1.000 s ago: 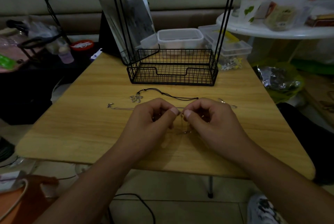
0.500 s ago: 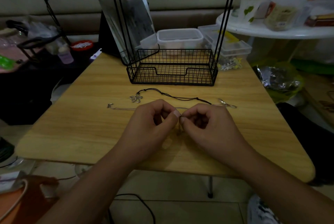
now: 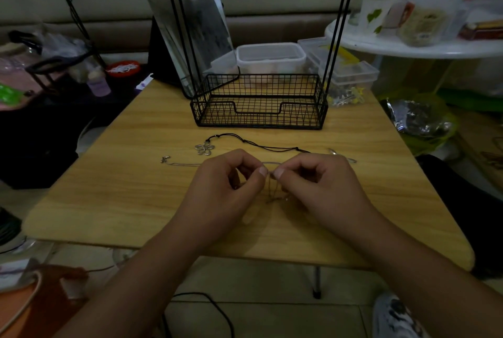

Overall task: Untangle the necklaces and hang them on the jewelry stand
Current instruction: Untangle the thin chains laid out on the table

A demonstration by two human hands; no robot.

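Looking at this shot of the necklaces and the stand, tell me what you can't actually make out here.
Head view only:
- The knot in the thin chain: hidden between the left hand and right hand, and too fine and dim to trace.
- The jewelry stand: its top and hooks are cut off by the upper edge.
- The black cord necklace: its right end passes behind the right hand.
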